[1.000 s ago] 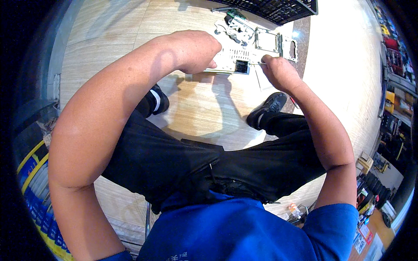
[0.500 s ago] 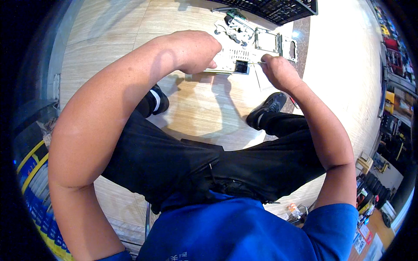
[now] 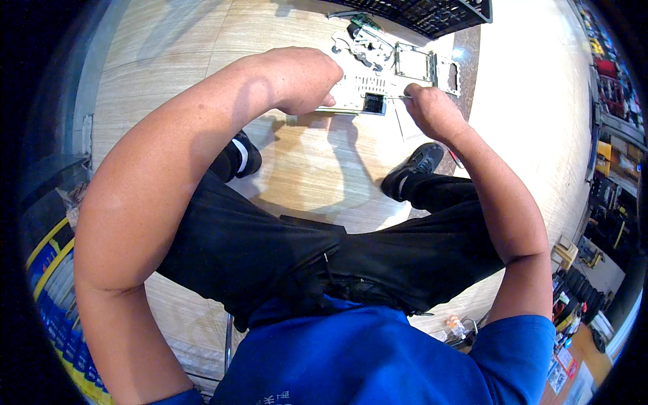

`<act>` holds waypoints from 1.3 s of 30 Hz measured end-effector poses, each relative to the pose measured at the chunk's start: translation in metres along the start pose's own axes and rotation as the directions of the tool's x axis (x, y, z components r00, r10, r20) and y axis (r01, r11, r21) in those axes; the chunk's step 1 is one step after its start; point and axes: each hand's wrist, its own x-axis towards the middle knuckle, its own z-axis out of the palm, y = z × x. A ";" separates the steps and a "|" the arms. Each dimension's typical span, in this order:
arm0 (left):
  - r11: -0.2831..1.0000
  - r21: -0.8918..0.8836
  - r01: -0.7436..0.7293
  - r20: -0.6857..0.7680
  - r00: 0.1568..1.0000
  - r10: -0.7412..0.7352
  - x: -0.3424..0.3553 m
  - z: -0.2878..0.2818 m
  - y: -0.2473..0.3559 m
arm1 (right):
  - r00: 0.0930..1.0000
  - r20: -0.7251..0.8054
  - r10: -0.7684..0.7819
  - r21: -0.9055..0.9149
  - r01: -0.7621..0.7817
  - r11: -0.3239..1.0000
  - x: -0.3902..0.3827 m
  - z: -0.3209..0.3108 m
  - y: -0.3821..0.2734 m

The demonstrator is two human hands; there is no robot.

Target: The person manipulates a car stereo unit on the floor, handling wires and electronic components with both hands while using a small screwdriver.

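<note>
A flat white perforated panel (image 3: pixel 361 88) with a dark square opening lies beyond my feet. My left hand (image 3: pixel 310 84) grips its left side, fingers curled and partly hidden. My right hand (image 3: pixel 428 108) is closed on a slim tool with a thin metal shaft (image 3: pixel 400 97), which reaches to the panel beside the dark opening. Behind the panel lie white parts with dark pieces (image 3: pixel 364 47) and a green board (image 3: pixel 368 21). A frame-like white piece (image 3: pixel 415 63) adjoins the panel at the right.
A black crate (image 3: pixel 432 17) stands at the top. My shoes (image 3: pixel 412 172) are below the panel on the tiled floor (image 3: pixel 175 47). Shelves with tools and goods (image 3: pixel 611 88) line the right. Blue-and-yellow stock (image 3: pixel 50 270) stands at the left, and cables with small items (image 3: pixel 459 327) lie beside me.
</note>
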 end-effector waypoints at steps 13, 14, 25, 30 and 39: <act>1.000 -0.011 -0.026 -0.033 0.999 0.026 0.002 0.004 -0.004 | 0.999 -0.027 -0.043 0.014 0.043 0.999 -0.001 0.003 0.003; 1.000 -0.011 -0.027 -0.032 0.999 0.026 0.002 0.003 -0.002 | 0.998 -0.035 -0.050 0.019 0.050 0.999 -0.001 0.003 0.004; 1.000 -0.021 -0.001 -0.001 1.000 0.001 0.000 0.001 -0.001 | 0.999 -0.013 -0.033 0.011 0.033 0.999 0.000 0.003 0.004; 1.000 -0.023 -0.019 -0.012 1.000 0.019 -0.001 0.000 -0.003 | 1.000 -0.017 0.015 0.046 -0.014 0.999 0.000 0.003 0.001; 0.999 -0.014 -0.035 -0.024 0.999 0.035 0.000 0.002 -0.004 | 1.000 -0.023 0.002 0.053 -0.001 0.999 0.001 0.005 0.003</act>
